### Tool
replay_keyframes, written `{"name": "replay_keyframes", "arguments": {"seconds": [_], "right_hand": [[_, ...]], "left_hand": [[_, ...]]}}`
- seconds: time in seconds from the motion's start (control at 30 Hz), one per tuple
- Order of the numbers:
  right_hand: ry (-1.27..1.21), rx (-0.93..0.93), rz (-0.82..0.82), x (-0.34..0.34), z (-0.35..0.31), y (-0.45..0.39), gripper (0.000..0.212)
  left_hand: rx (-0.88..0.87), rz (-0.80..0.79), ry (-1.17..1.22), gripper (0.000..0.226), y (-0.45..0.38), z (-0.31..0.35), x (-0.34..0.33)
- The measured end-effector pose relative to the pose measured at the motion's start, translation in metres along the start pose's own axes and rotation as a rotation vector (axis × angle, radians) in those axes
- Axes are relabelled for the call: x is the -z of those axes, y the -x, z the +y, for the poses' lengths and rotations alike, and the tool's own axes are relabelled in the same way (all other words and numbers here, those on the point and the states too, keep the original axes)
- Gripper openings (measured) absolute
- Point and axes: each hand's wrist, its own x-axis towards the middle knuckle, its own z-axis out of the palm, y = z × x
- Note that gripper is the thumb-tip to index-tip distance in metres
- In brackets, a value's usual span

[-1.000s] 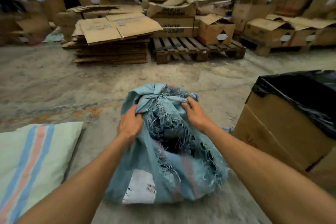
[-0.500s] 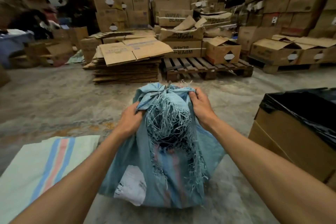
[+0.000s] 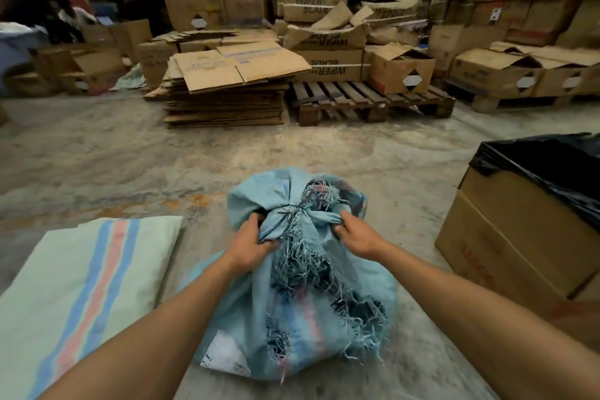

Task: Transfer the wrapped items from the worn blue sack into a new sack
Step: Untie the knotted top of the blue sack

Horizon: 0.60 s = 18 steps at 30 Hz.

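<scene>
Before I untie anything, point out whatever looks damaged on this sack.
The blue sack is torn down its front, below the tied neck: long frayed strands hang loose around dark holes. The left hand and right hand grip the fabric either side of the neck. The striped sack beside it looks intact.

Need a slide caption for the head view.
Both hands, left and right, grip the tied neck of a frayed blue sack on the floor.

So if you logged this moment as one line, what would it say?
stage: opening | left hand: grips tied neck | right hand: grips tied neck | worn blue sack: on floor, tied shut | new sack: flat, left
</scene>
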Motion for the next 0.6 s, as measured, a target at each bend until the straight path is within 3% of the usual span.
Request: {"name": "replay_keyframes", "arguments": {"seconds": [0.07,0.1,0.2,0.27,0.37,0.6], "right_hand": [[0.110,-0.043,0.035,-0.015,0.003,0.012,0.043],[0.190,-0.041,0.144,-0.022,0.002,0.021,0.050],[0.413,0.246,0.472,-0.039,-0.010,0.057,0.038],[0.364,0.461,0.324,-0.049,-0.019,0.079,0.018],[0.332,0.571,-0.062,-0.066,-0.029,0.102,0.019],[0.355,0.547,-0.557,-0.142,-0.031,0.141,0.028]], "left_hand": [[-0.071,0.006,0.042,0.079,0.002,-0.002,-0.004],[-0.107,-0.004,0.055,0.089,0.001,-0.003,-0.004],[-0.174,-0.002,0.025,0.085,0.000,-0.003,-0.004],[-0.192,0.006,-0.045,0.069,0.001,-0.004,-0.003],[-0.258,-0.008,-0.117,0.054,0.005,-0.006,-0.003],[-0.244,-0.178,-0.275,0.075,0.016,-0.012,-0.005]]}}
